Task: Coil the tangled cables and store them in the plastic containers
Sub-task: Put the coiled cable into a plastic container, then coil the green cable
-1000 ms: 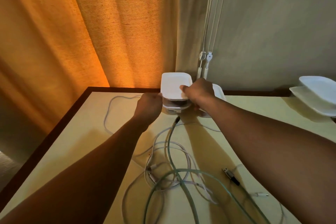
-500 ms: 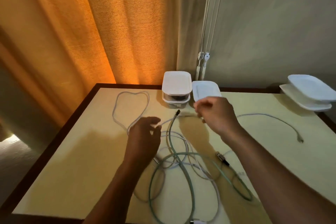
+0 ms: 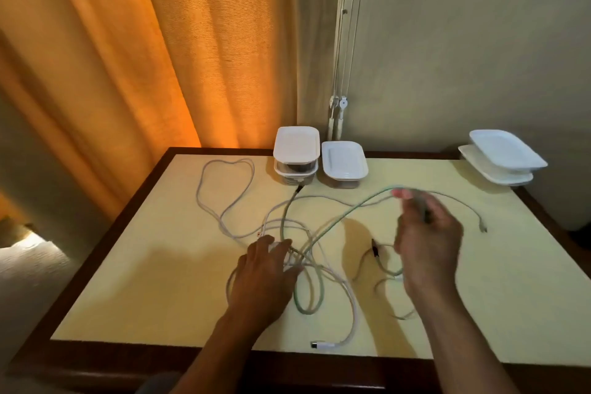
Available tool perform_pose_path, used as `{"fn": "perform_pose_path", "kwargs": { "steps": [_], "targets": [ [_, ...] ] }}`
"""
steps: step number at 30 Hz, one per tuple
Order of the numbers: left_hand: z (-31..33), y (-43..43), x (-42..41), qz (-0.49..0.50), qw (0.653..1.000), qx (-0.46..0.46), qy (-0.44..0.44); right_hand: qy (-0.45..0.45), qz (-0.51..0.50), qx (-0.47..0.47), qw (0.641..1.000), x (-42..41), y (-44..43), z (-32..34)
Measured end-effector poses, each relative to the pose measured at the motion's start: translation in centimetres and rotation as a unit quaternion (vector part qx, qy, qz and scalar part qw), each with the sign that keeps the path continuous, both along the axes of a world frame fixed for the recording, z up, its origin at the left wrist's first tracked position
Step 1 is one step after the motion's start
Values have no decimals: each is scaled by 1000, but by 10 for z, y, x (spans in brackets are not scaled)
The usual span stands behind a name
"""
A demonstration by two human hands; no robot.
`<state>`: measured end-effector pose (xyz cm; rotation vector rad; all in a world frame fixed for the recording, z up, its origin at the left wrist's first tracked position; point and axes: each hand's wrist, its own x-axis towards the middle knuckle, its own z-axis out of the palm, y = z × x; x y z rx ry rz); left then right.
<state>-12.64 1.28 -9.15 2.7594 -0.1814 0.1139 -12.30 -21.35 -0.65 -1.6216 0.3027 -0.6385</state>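
I count 5 white plastic pieces on 1 table [image 3: 128, 265]: 2 lidded containers [image 3: 296, 153] stacked at the back edge, 1 single container [image 3: 344, 160] just beside them, and 2 shallow pieces [image 3: 503, 153] stacked at the right.

Cables: 1 green cable [image 3: 348, 214]. The pale cables [image 3: 354, 317] cross too much for a firm total, and I can separate at least 2.

4 plug ends show: 1 white connector [image 3: 321, 344], 1 black tip [image 3: 299, 188], 1 black plug [image 3: 372, 245], 1 small plug [image 3: 483, 229].

My feed also shows 2 cord pulls [image 3: 343, 103], 1 curtain [image 3: 160, 57] and 2 hands, the left hand [image 3: 265, 269] and the right hand [image 3: 428, 243].
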Motion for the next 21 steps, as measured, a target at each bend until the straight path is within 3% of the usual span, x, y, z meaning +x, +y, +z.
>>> {"fn": "perform_pose_path", "kwargs": {
  "steps": [4,12,15,17,19,21],
  "targets": [
    [-2,4,6,17,999,15,22,-127,-40,165,977,-7,-18,41],
    [18,0,17,-44,998,35,-25,-153,30,169,973,-13,-32,54],
    [27,-1,24,-83,994,-10,-75,-111,42,90,989,-5,-38,37],
    [43,-3,31,-105,985,-49,-126,-41,46,-58,996,4,-42,22],
    [68,-5,38,-119,978,-77,-152,71,59,-197,976,11,-40,7],
    [97,-10,45,-126,973,-123,-150,125,70,-285,948,9,-34,2]
  ]
}}
